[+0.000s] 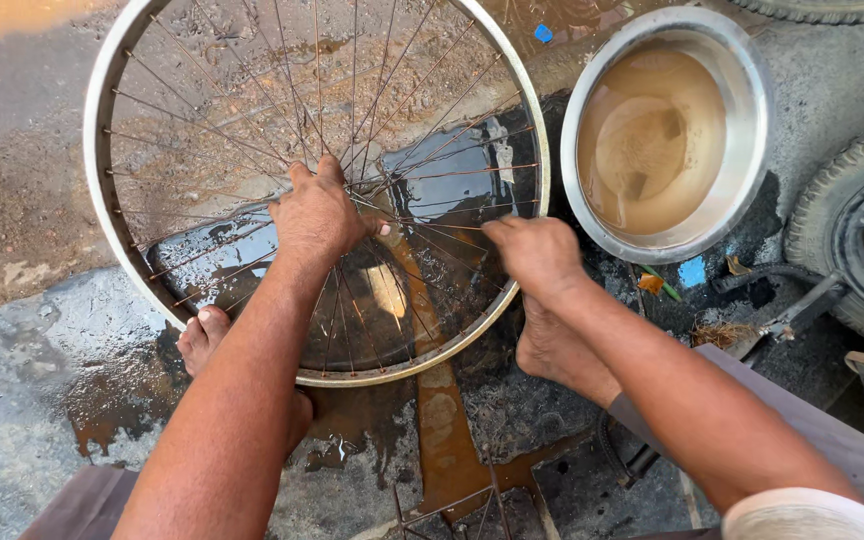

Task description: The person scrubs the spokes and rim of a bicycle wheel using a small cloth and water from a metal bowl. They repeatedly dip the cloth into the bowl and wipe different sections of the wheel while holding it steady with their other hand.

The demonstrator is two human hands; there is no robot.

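Head view: a spoked bicycle wheel rim [102, 150] lies flat on the wet, muddy ground [22, 400]. The left hand [317, 215] clenches the spokes at the hub, while the right hand [535, 255] grips the rim's near edge. A steel basin [752, 110] of murky water stands just beside the rim, with a tyre [837, 190] further right.

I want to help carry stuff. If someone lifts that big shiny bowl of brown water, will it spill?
Probably. The metal bowl looks more than half full of muddy water, so it is likely heavy and would slosh if tipped. Its smooth rim may be slippery, since the ground around it is wet.
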